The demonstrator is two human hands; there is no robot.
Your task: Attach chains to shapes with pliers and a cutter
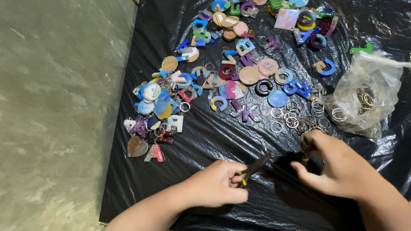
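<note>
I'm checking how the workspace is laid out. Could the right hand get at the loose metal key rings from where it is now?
Probably yes. The right hand sits just below the loose key rings on the black plastic sheet, with nothing lying between them. Its fingers already pinch a small dark tool, though, which could hamper picking one up.

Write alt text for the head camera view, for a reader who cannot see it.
Two bare hands work over a black plastic sheet: the left hand grips dark pliers, the right hand pinches a small dark item. Beyond lie colourful letter-shaped keychain charms, loose metal rings and a clear bag of rings.
</note>
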